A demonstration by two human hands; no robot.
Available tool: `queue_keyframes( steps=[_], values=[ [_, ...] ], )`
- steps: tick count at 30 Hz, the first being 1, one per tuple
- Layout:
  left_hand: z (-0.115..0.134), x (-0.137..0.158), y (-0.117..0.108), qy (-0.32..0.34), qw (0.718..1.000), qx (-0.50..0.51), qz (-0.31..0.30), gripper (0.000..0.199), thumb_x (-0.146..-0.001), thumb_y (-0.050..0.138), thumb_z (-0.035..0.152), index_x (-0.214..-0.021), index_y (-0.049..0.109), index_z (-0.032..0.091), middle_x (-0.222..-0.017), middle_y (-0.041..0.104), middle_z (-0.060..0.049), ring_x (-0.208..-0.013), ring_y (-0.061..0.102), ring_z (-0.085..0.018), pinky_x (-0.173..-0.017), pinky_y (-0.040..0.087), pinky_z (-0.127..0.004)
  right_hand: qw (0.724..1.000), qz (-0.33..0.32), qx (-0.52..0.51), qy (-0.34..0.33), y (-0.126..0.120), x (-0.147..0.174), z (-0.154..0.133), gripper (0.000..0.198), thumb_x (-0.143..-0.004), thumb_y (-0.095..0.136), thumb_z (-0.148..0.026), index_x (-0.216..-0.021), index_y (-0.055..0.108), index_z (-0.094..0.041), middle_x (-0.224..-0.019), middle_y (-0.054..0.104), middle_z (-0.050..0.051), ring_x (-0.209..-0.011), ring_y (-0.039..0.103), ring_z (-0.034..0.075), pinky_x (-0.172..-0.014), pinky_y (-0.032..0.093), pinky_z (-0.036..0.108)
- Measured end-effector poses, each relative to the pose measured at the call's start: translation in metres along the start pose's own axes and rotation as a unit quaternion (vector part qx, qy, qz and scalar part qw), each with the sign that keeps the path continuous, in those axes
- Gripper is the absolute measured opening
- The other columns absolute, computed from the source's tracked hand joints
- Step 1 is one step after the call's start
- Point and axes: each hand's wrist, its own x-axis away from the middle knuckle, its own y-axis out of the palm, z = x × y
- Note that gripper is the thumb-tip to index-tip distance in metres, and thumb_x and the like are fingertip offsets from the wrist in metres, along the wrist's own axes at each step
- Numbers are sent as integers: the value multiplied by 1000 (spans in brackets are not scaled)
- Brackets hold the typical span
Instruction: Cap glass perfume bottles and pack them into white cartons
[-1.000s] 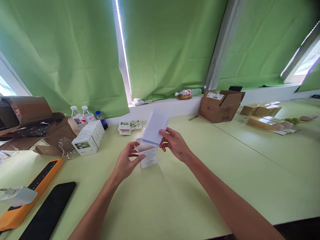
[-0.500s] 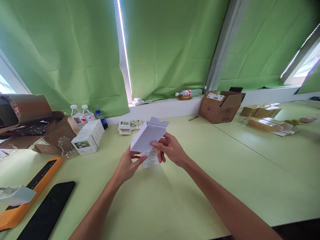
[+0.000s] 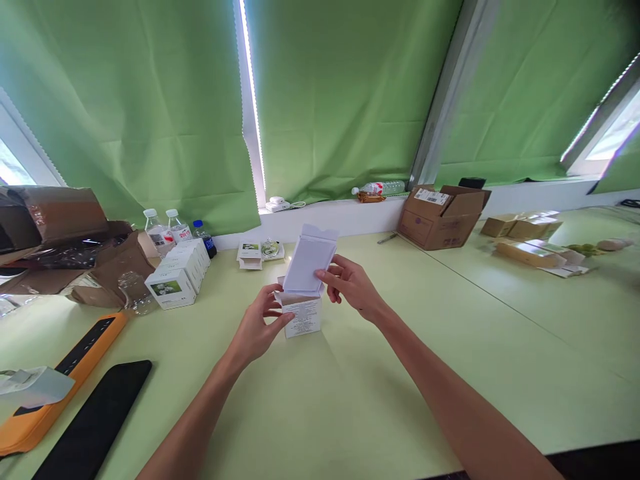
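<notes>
My right hand [image 3: 347,285] pinches the right side of a folded white cardboard insert [image 3: 309,263], which stands steeply tilted. Its lower end is at the open top of a small white box [image 3: 304,317] with printed text on its front. Whether that end has passed inside the box is hard to see. My left hand [image 3: 261,317] grips the left side of this box, thumb on the front and fingers behind. The box stands on the pale green table [image 3: 310,393].
At left stand a row of white boxes [image 3: 173,288], bottles [image 3: 159,232], an open carton [image 3: 107,260], an orange power strip [image 3: 95,347] and a black phone-like slab [image 3: 95,420]. Behind my hands is a small open box [image 3: 249,256]. Rightward are a brown carton [image 3: 435,220] and flattish boxes [image 3: 530,250].
The insert has swung from a flatter slant to nearly upright and come down to the box mouth. My right hand turned with it; my left hand stays at the box.
</notes>
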Motion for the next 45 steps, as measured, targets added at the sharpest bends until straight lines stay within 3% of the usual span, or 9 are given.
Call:
queue_keyframes(
  steps=[11,20,34,45],
  values=[
    [-7,0,1,38,995,-80,44,44,-85,57,35,-126,41,28,-118,59,-4,-94,62,-16,-82,54,-34,999,-6,43,-13,5,3,-3,42,-78,63,-51,-109,59,-22,-84,63,3,-48,50,8,-42,39,23],
    [0,1,1,0,998,-49,45,31,-93,42,42,-118,48,25,-114,61,-5,-96,63,-16,-79,53,-30,998,-3,65,-24,7,4,-3,38,-77,66,-48,-107,64,-24,-91,61,3,-52,50,8,-44,41,24],
    [1,1,0,-10,998,-29,55,36,-91,43,44,-121,49,24,-109,63,-4,-91,63,-16,-78,53,-30,999,-20,33,-23,10,4,1,42,-79,64,-48,-113,61,-22,-86,64,4,-54,54,10,-47,46,26],
    [3,1,0,-7,998,-28,60,37,-91,43,46,-119,51,23,-103,64,-4,-87,64,-16,-74,54,-30,998,0,57,-18,10,3,-1,42,-73,68,-50,-103,66,-20,-81,63,4,-54,50,10,-44,45,25]
  ],
)
